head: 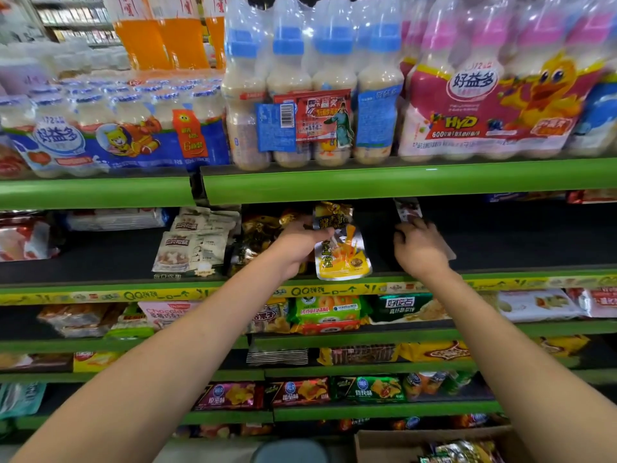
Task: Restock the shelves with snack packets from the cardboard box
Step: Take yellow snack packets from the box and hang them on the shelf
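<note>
A green shelf served as the landmark, its edge running across the upper half of the view. On top of it stood shrink-wrapped packs of milky drink bottles, with blue caps at the middle and pink ones further right. Beneath it, on the dark shelf board, lay beige snack bags to the left. Far below it, at the bottom right corner, sat the cardboard box with shiny packets inside.

Just under the green shelf, near its middle, the yellow snack packet stood upright at the front lip of the board. The left hand held it from the left side, fingers curled round its upper edge. To the right of that packet, the right hand reached in under the same shelf, its fingers clamped on a small dark packet whose top nearly met the shelf's underside.
</note>
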### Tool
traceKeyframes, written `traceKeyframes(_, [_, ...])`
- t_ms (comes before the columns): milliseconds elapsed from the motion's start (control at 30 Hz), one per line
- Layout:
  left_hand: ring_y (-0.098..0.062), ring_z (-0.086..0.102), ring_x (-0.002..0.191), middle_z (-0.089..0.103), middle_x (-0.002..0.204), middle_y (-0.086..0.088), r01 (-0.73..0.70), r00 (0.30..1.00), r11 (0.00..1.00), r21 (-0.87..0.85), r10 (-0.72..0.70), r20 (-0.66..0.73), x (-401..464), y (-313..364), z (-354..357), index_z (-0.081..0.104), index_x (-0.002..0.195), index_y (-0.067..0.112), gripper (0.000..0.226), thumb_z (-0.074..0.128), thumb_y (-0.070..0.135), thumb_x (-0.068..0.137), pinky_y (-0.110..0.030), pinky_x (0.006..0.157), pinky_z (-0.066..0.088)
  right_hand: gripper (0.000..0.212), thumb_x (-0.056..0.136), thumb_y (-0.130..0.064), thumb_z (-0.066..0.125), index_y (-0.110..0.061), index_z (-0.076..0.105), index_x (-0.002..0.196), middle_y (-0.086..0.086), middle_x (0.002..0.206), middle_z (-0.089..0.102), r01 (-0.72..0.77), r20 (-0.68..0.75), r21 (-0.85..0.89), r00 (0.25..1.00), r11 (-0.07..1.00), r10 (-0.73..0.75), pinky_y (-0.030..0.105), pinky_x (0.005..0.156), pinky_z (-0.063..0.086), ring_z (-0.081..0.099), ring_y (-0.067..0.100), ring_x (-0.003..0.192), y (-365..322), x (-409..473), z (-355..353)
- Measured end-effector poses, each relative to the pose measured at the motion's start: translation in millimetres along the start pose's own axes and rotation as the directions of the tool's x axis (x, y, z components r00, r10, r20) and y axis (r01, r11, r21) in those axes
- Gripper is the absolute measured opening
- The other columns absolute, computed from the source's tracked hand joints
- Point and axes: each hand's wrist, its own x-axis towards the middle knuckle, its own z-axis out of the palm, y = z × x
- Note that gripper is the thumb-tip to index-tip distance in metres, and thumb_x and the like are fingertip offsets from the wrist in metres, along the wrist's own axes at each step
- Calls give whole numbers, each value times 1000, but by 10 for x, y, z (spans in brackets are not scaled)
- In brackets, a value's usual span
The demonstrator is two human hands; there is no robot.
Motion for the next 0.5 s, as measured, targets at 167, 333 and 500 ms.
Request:
traceKeyframes(167, [-24, 61, 96, 63, 114, -12, -47, 998, 997, -56, 50, 41, 3, 81, 184, 54, 125, 8, 43, 73, 6, 86, -32, 75, 51, 42, 95, -29, 64, -23, 53, 135, -5, 112, 67, -218, 242, 840, 970, 498, 16, 26, 78, 53, 66, 11, 97, -464, -165, -70])
traceKeyframes(333, [-27, 64, 87, 68, 107, -16, -198, 979, 948, 251, 204, 2, 89, 168, 217, 65, 94, 19, 8, 62, 12, 94, -36, 69, 57, 56, 85, 12, 63, -7, 51, 136, 9, 112, 66, -257, 239, 903, 966, 345, 95, 37, 84, 50, 62, 26, 103, -434, -76, 17])
traceKeyframes(500, [-32, 40, 137, 44, 151, -9, -324, 922, 125, 938, 263, 284, 275, 49, 28, 49, 141, 24, 42, 45, 31, 100, -40, 112, 34, 54, 93, 14, 47, -12, 49, 140, 3, 128, 56, -300, 220, 799, 953, 522, 210, 21, 69, 50, 59, 14, 92, -251, 95, 29])
